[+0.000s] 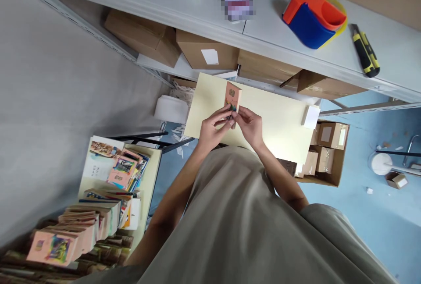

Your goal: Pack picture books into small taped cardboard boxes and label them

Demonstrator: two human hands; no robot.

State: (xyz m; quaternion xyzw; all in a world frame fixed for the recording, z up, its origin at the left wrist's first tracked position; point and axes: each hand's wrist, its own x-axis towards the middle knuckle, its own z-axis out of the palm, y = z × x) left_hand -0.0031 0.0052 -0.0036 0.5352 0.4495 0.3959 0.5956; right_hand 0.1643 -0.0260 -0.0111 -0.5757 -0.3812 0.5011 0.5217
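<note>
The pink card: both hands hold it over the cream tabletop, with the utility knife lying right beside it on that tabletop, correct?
Not quite. Both the left hand and right hand hold the pink card over the cream tabletop, but the head view shows the utility knife up on the grey shelf.

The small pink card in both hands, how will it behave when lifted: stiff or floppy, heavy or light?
The pink card stands up straight above the left hand and right hand, so it is probably fairly stiff. Fingertips alone pinch its lower edge, so it seems light. It looks thin and might crease under pressure.
</note>
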